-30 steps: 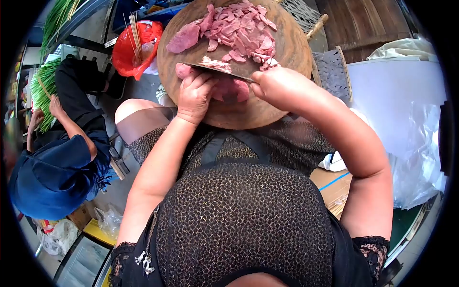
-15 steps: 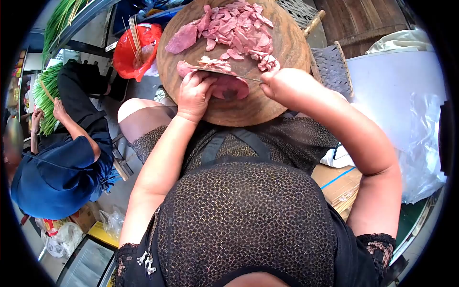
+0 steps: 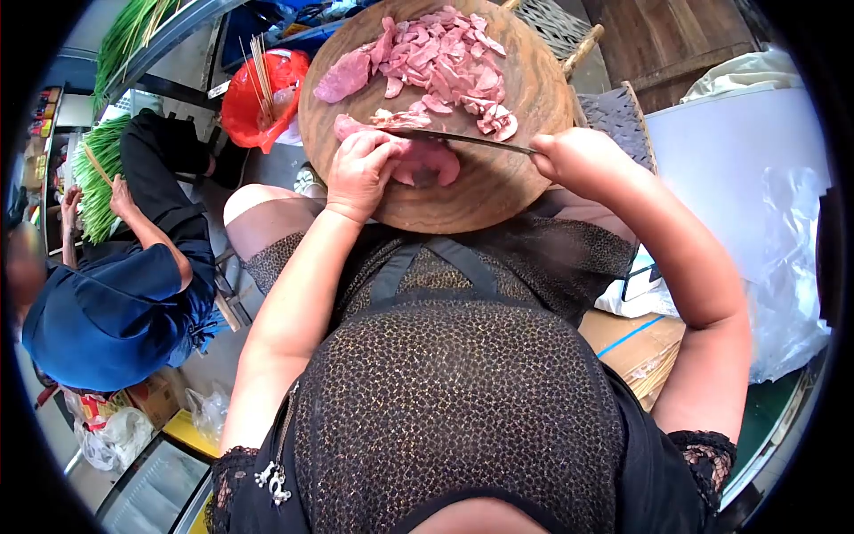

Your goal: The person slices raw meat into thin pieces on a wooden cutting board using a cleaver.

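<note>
Right hand [image 3: 578, 162] clenched on the knife [image 3: 471, 140], blade lying left-to-right along the far side of the meat chunk [image 3: 427, 164], which the nearer left hand [image 3: 360, 173] grips at its left on the round board [image 3: 525, 182]!

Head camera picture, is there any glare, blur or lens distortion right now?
In the head view, strong wide-angle bending with black curved borders; in the head view, the pale surface partly washes out and the clear plastic glints; also in the head view, the knife and wooden board look fairly crisp.
</note>
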`<state>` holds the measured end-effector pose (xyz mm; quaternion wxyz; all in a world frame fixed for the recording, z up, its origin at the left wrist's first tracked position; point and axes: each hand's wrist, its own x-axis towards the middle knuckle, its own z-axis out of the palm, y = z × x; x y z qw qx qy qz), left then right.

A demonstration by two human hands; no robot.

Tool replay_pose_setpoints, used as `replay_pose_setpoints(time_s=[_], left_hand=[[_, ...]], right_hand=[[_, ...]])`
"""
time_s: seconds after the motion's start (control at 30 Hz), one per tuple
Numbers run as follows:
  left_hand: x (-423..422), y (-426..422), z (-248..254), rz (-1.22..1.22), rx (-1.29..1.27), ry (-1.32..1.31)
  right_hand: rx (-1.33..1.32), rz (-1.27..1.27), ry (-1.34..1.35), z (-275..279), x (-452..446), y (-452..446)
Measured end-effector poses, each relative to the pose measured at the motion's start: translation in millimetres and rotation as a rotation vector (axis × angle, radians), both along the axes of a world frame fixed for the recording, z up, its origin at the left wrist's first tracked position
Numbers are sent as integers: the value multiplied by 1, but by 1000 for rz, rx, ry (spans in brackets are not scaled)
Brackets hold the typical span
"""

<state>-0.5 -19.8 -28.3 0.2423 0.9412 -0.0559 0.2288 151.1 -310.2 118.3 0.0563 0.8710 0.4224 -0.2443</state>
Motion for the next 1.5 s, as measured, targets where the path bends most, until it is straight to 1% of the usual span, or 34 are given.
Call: replay_pose_setpoints(time_s=[0.03, 0.07, 0.13, 0.17, 0.2, 0.27, 0.3, 0.4, 0.43, 0.47, 0.57, 0.63, 0.73, 0.83, 0.9, 0.97, 1.0, 1.03, 1.07, 1.1, 1.13, 1.17, 1.2, 1.27, 1.33, 1.4, 1.43, 1.47, 1.5], left_hand=[[-1, 1, 5, -17, 39, -1], [-2, 2, 9, -33, 77, -1], [0, 7, 13, -75, 88, -15], [0, 8, 16, -134, 69, -14], [2, 9, 18, -196, 50, -13], [4, 10, 17, -203, 41, 1], [4, 10, 18, -212, 35, 19], [1, 9, 18, -212, 47, 30], [-2, 8, 17, -199, 66, 20], [-3, 8, 15, -198, 71, 19], [-5, 2, 15, -156, 24, -12], [-8, 4, 11, -140, 46, 11], [-3, 4, 15, -143, 50, 24], [2, 11, 31, -207, 73, 87], [3, 14, 49, -126, 395, 342], [4, 15, 59, -99, 389, 361], [6, 16, 61, -75, 384, 380], [10, 25, 50, -136, 323, 246], [9, 29, 51, -136, 325, 243], [8, 32, 52, -52, 114, 390], [10, 34, 54, 30, -97, 533], [12, 39, 60, 92, -226, 534], [22, 47, 57, 77, -331, 398], [54, 49, 72, 106, -435, 262], [92, 41, 98, 113, -376, 243], [130, 37, 104, 80, -254, 317], [144, 33, 97, 41, -217, 340], [157, 33, 85, 1, -179, 363], [172, 39, 52, 16, 32, 342]], right_hand=[[181, -1, 11, -19, 4, -21], [185, -2, 6, -24, 4, -33], [313, -224, 162, -21, -8, -45], [229, -438, 280, -11, -17, -44], [332, -462, 287, -16, -25, -48], [523, -453, 281, -27, -38, -50], [454, -448, 305, -18, -42, -42], [485, -367, 322, -18, -50, -24], [410, -331, 341, -16, -49, -15], [499, -326, 352, -19, -53, -9], [477, -299, 379, -29, -50, 14], [375, -231, 282, -35, -48, 33], [342, -184, 226, -40, -41, 70], [316, -219, 276, -45, -30, 74], [360, -209, 306, -55, -20, 50], [379, -201, 337, -54, -15, 22], [362, -260, 382, -48, -20, 9], [344, -319, 426, -44, -25, -6], [385, -338, 455, -48, -28, -24], [410, -360, 452, -50, -34, -40], [412, -363, 450, -40, -39, -49], [319, -510, 550, -23, -42, -59], [219, -655, 650, -12, -44, -64], [218, -673, 648, -8, -48, -66], [224, -680, 639, -15, -51, -67], [444, -380, 444, -42, -53, -68], [505, -377, 438, -48, -55, -65], [504, -376, 440, -48, -57, -64], [533, -362, 427, -48, -58, -63]])
